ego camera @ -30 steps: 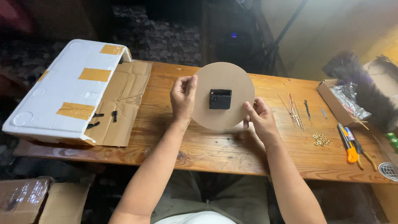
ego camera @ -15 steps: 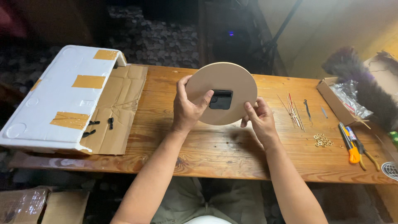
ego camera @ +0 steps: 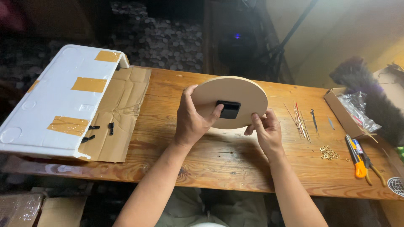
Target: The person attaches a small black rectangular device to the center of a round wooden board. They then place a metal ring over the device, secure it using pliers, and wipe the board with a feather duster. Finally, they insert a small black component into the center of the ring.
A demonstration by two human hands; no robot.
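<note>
Wooden disc (ego camera: 235,96) held tilted at frame centre, above the table (ego camera: 219,164), black box (ego camera: 229,109) on its near face. My left hand (ego camera: 191,122) clamps the disc's left edge, thumb beside the box; right hand (ego camera: 265,130) pinches the lower-right rim. Cardboard box (ego camera: 336,111), right edge, holds a plastic bag (ego camera: 357,110). Brass rings (ego camera: 329,153) lie loose nearby.

Wooden plank table (ego camera: 261,168) spans frame centre, warm orange-brown grain, worn front edge. Behind it, upper centre: dark dim space, patterned dark surface (ego camera: 168,38), small blue light (ego camera: 237,36). Upper right: yellowish wall (ego camera: 336,38), thin dark stand legs (ego camera: 294,33) crossing it. Light falls mainly on tabletop; lower left in shadow.
</note>
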